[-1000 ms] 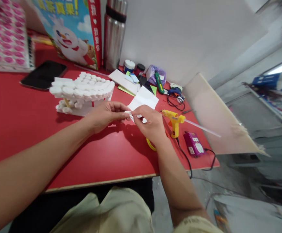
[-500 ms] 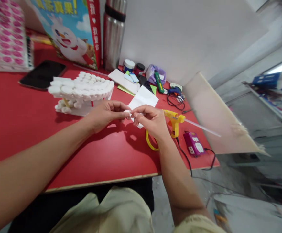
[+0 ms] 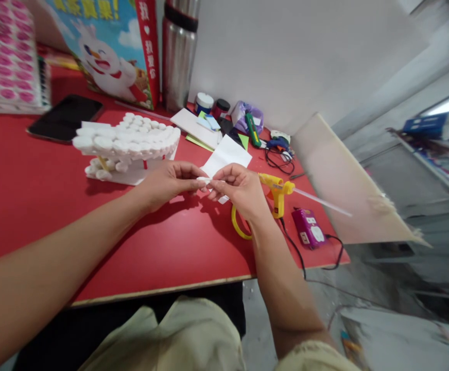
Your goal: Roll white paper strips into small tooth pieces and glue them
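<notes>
Between my two hands is a small white piece (image 3: 205, 180), soft-looking and mostly covered by fingertips. My left hand (image 3: 174, 180) pinches it between thumb and fingers. From the other side, my right hand (image 3: 238, 188) pinches at the same piece with thumb and forefinger. A white paper sheet (image 3: 230, 154) lies on the table just behind the fingers. Left of my left hand stands a model (image 3: 127, 141) covered in rounded white pieces, with red and yellow posts on a white base. A yellow glue gun (image 3: 276, 193) with a clear stick is right of my right hand.
The red table (image 3: 162, 247) carries a phone (image 3: 66, 117), a steel flask (image 3: 180, 62) and a picture box (image 3: 108, 56) at the back left. Small jars (image 3: 204, 103) and a green cutter (image 3: 253, 129) lie behind. A purple power adapter (image 3: 308, 229) sits near the right edge, its cord trailing off.
The fingers of my right hand have shifted slightly around the white piece, and a little more of it shows. Both hands stay in nearly the same place.
</notes>
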Demonstrator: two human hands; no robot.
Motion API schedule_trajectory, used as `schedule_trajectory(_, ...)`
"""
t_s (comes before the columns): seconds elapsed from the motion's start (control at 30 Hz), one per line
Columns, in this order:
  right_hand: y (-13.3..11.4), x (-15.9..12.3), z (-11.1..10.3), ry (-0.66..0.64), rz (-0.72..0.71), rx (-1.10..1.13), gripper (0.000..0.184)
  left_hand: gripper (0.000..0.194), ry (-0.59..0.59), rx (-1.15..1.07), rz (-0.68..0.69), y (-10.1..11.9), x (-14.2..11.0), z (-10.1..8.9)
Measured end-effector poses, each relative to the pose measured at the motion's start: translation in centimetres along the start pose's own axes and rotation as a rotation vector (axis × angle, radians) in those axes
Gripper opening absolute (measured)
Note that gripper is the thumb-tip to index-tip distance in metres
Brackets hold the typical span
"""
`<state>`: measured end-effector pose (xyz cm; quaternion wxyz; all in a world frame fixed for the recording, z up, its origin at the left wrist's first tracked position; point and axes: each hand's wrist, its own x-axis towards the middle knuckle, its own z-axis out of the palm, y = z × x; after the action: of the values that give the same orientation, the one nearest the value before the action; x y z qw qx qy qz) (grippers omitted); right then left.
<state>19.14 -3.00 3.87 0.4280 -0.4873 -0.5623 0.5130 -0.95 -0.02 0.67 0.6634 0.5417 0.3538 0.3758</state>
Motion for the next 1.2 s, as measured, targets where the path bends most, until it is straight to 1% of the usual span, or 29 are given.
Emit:
schedule_trajectory(0.1,0.0,0.0,0.0,-0.005,0.051,0.041,0.044,0.033,0.016,-0.015,0.012,0.0,0.0,0.0)
schedule_trajectory(0.17,0.0,-0.1,0.2,0.008,0.082,0.027,0.040,0.035,0.032,-0.024,0.026,0.1,0.0,0.1)
schedule_trajectory(0.23,0.0,-0.3,0.6,0.066,0.073,-0.025,0.034,0.037,0.054,-0.019,0.046,0.3,-0.1,0.3)
schedule_trajectory(0.3,0.1,-0.6,1.2,0.149,-0.011,-0.103,0.028,0.038,0.092,-0.001,0.073,0.5,-0.2,0.6)
schedule_trajectory(0.37,0.3,-1.0,1.8,0.208,-0.133,-0.208,0.022,0.037,0.143,0.010,0.099,0.9,-0.3,0.8)
schedule_trajectory(0.47,0.5,-1.5,2.4,0.227,-0.275,-0.372,0.017,0.037,0.183,-0.007,0.129,1.2,-0.5,1.2)
schedule_trajectory(0.57,0.8,-1.7,2.4,0.222,-0.347,-0.455,0.014,0.037,0.185,-0.024,0.151,1.4,-0.6,1.4)
schedule_trajectory(0.73,0.8,-1.7,2.0,0.192,-0.426,-0.514,0.013,0.035,0.181,0.004,0.204,1.3,-0.7,1.3)
schedule_trajectory(0.93,0.2,-1.8,1.4,0.111,-0.426,-0.461,0.013,0.030,0.168,0.142,0.269,1.2,-1.0,1.1)
schedule_trajectory(1.1,0.2,-1.8,1.0,0.039,-0.391,-0.385,0.012,0.027,0.150,0.188,0.319,1.2,-1.2,1.0)
schedule_trajectory(1.2,0.3,-1.7,0.9,0.029,-0.390,-0.364,0.011,0.025,0.129,0.212,0.324,1.2,-1.2,0.9)
